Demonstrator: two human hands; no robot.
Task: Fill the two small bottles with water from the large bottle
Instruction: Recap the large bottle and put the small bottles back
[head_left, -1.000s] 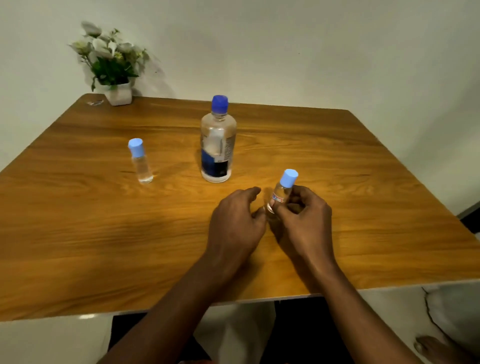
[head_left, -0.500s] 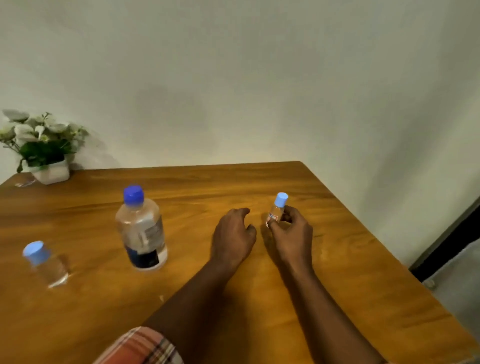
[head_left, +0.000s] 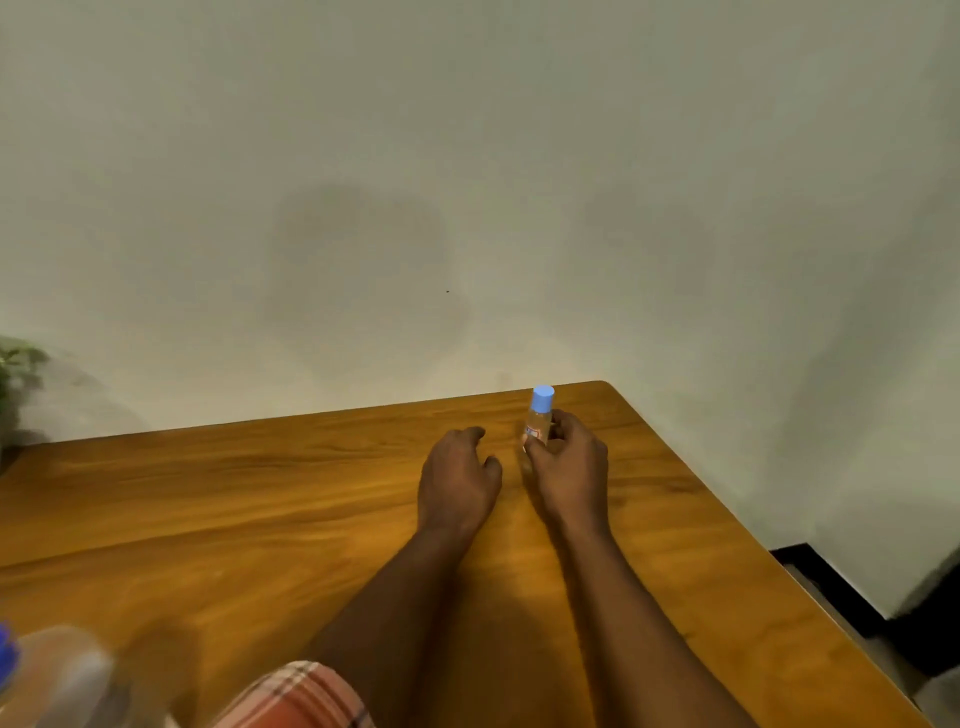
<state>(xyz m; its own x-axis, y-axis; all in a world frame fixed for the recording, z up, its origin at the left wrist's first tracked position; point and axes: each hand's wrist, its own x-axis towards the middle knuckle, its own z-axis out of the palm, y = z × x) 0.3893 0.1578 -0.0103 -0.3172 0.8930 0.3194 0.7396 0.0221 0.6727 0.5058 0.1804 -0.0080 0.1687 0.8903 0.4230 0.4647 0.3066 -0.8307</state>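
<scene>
Here, the right hand (head_left: 569, 467) gripped a capped small bottle (head_left: 540, 418); the left hand (head_left: 457, 478), loosely curled and empty, lay just beside. The large bottle (head_left: 57, 675) stood well left of both; filling seemingly had not begun.

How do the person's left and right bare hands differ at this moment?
The right hand grips a small clear bottle with a light blue cap, roughly upright; the left hand holds nothing. The right hand's fingers curl round the bottle; the left hand's fingers are loosely curled. Both lie side by side over the brown wooden table.
</scene>
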